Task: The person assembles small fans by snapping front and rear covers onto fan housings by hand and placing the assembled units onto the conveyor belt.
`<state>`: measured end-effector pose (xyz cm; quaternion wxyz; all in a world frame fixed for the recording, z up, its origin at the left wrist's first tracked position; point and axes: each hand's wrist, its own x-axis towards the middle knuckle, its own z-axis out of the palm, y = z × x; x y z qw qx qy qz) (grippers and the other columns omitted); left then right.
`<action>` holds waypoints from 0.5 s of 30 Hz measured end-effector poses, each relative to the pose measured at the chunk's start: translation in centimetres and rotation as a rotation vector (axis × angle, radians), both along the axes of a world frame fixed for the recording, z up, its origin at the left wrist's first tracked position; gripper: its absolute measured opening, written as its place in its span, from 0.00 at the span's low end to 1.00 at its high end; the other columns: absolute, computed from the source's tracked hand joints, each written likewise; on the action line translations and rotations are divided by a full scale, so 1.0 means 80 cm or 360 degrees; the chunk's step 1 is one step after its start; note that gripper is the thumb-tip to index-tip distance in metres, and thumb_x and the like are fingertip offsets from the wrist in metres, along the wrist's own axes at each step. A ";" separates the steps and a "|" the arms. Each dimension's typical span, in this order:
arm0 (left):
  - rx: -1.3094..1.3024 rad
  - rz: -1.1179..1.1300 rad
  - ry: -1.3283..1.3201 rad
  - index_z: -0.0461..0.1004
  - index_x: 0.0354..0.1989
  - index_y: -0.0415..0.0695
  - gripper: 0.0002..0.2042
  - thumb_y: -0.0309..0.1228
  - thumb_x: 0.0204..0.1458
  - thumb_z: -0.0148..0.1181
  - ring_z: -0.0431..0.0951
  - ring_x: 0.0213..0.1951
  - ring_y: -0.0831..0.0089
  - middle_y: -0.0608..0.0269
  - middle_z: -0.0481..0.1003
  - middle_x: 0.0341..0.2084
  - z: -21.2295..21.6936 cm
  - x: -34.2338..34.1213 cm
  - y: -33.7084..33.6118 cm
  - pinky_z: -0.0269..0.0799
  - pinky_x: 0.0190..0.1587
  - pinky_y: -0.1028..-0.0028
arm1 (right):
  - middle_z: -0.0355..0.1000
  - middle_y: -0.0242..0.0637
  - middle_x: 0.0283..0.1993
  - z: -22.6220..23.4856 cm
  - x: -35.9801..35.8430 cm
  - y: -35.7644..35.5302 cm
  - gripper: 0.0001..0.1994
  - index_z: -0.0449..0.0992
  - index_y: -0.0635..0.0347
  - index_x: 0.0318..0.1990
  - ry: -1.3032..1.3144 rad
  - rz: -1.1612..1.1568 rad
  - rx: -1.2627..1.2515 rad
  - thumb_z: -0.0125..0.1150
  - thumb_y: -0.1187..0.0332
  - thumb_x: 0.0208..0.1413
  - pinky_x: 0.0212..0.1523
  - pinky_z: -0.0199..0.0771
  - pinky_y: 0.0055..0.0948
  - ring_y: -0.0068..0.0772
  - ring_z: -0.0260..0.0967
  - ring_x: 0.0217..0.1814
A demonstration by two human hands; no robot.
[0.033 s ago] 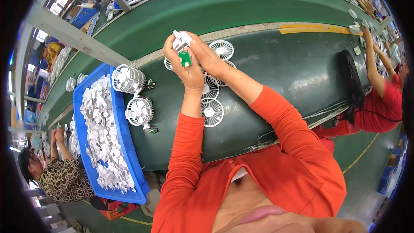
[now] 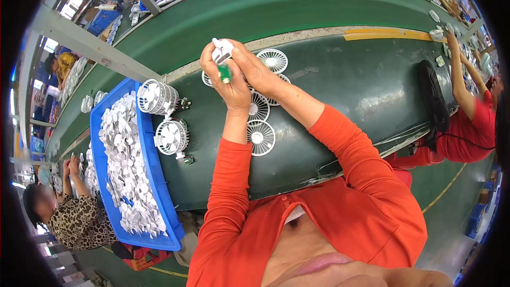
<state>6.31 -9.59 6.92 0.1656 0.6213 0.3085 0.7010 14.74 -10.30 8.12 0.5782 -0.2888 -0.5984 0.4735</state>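
Both hands are raised together over the far side of the green work table. My left hand (image 2: 231, 93) is closed around a white plastic fan part (image 2: 222, 51) from the left and below. My right hand (image 2: 256, 73) grips the same part from the right, its fingers partly hidden behind it. A small green circuit board (image 2: 224, 74), smeared by motion, sits just below the white part, by the left palm. Round white fan grilles (image 2: 261, 138) lie on the table under and beside my hands, several of them overlapping; my hands and wrists cover some.
Left of my arms stand two white fan assemblies (image 2: 171, 137) with small boards on wires. Beyond them is a blue bin (image 2: 154, 180) heaped with white plastic pieces (image 2: 125, 149). A black pouch-like object (image 2: 433, 98) lies at the table's right end. Co-workers sit at both sides.
The green circuit board has shifted slightly left and turned, and is now blurred. Both hands have moved very slightly left, still on the white fan part.
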 end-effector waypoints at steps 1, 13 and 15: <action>-0.0003 -0.0003 0.0005 0.59 0.57 0.38 0.23 0.43 0.61 0.46 0.68 0.46 0.70 0.58 0.65 0.47 -0.003 -0.002 0.002 0.63 0.50 0.71 | 0.63 0.39 0.56 0.003 -0.002 -0.003 0.28 0.56 0.61 0.63 0.0091 0.0040 -0.0048 0.37 0.49 0.65 0.58 0.60 0.29 0.29 0.61 0.58; -0.0136 0.0306 0.0875 0.61 0.58 0.38 0.24 0.36 0.56 0.53 0.57 0.60 0.50 0.46 0.61 0.57 -0.027 -0.053 0.042 0.50 0.62 0.56 | 0.70 0.50 0.52 -0.017 0.107 0.090 0.30 0.66 0.67 0.56 -0.0658 -0.0948 -0.0088 0.60 0.51 0.54 0.52 0.68 0.33 0.37 0.69 0.52; -0.0221 0.0387 0.0881 0.64 0.56 0.36 0.22 0.30 0.53 0.54 0.58 0.60 0.49 0.45 0.63 0.57 -0.032 -0.068 0.053 0.51 0.62 0.55 | 0.66 0.57 0.55 -0.033 0.169 0.097 0.34 0.66 0.64 0.57 -0.1425 -0.1604 0.0141 0.65 0.51 0.47 0.58 0.64 0.43 0.55 0.63 0.58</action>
